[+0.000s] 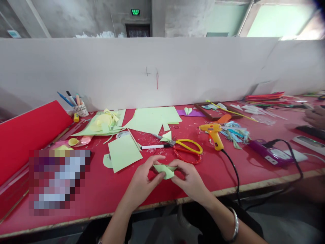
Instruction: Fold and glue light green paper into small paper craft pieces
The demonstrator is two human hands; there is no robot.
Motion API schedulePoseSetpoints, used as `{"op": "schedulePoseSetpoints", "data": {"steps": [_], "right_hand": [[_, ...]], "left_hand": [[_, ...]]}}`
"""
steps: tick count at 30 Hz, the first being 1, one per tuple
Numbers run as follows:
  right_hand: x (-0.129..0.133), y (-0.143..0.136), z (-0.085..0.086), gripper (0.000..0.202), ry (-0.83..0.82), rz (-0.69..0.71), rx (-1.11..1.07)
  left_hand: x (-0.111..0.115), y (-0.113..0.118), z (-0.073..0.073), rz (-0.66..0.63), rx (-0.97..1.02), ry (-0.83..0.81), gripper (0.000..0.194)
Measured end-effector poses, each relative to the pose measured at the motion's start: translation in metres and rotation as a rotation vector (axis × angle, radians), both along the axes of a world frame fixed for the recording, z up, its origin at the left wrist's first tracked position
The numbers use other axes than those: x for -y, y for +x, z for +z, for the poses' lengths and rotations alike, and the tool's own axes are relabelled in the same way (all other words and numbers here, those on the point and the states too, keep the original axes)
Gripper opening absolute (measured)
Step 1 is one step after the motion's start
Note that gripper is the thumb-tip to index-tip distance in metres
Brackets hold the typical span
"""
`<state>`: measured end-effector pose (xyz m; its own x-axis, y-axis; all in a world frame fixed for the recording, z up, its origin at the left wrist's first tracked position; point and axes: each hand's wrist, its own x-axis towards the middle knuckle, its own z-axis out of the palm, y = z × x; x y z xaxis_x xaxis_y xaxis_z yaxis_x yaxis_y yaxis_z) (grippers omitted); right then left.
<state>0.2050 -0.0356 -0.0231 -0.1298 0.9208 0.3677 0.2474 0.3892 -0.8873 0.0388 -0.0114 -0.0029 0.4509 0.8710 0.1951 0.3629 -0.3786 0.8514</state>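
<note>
A small folded piece of light green paper is held up between both hands over the front edge of the red table. My left hand pinches its left side with thumb and fingers. My right hand grips the right side, its fingers curled. Just beyond the hands lie scissors with yellow and red handles and a white marker with a black cap. A green paper square rests left of them, and a larger cut green sheet is farther back.
A yellow glue gun with a black cable stands to the right, near a purple power socket. A pen cup and a red board are at left. Another person's hand shows at far right.
</note>
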Motion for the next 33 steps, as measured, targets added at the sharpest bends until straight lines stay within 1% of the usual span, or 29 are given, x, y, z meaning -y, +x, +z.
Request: {"op": "schedulePoseSetpoints", "data": {"steps": [3,6,9,11,14,18,20,23,25,28,33], "right_hand": [[0.000,-0.003,-0.001,0.019,-0.080,-0.023,-0.167],[-0.001,-0.005,0.000,0.027,-0.183,-0.064,-0.330],[-0.002,-0.007,0.000,0.020,-0.244,-0.069,-0.407],[-0.003,-0.007,-0.001,0.016,-0.257,-0.050,-0.433],[-0.005,-0.007,-0.005,0.017,-0.259,-0.037,-0.454],[-0.006,-0.009,-0.006,0.016,-0.239,-0.081,-0.450],[-0.006,-0.010,-0.005,0.015,-0.227,-0.103,-0.433],[-0.004,-0.011,-0.003,0.014,-0.214,-0.091,-0.420],[-0.004,-0.011,-0.002,0.017,-0.212,-0.083,-0.407],[-0.004,-0.011,-0.003,0.018,-0.211,-0.104,-0.381],[-0.003,-0.010,-0.005,0.011,-0.218,-0.171,-0.314]], "left_hand": [[0.002,0.006,-0.002,-0.004,0.129,-0.109,0.045],[0.004,0.015,-0.006,0.009,0.284,-0.192,0.048],[0.006,0.024,-0.012,0.079,0.407,-0.223,0.046],[0.007,0.028,-0.015,0.131,0.442,-0.212,0.042],[0.007,0.030,-0.017,0.156,0.430,-0.177,0.038],[0.008,0.029,-0.018,0.133,0.396,-0.143,0.035],[0.009,0.029,-0.019,0.139,0.418,-0.131,0.040],[0.010,0.030,-0.020,0.184,0.452,-0.103,0.052],[0.011,0.031,-0.021,0.214,0.440,-0.085,0.055],[0.011,0.031,-0.021,0.209,0.402,-0.069,0.051],[0.009,0.030,-0.021,0.215,0.358,0.001,0.042]]}}
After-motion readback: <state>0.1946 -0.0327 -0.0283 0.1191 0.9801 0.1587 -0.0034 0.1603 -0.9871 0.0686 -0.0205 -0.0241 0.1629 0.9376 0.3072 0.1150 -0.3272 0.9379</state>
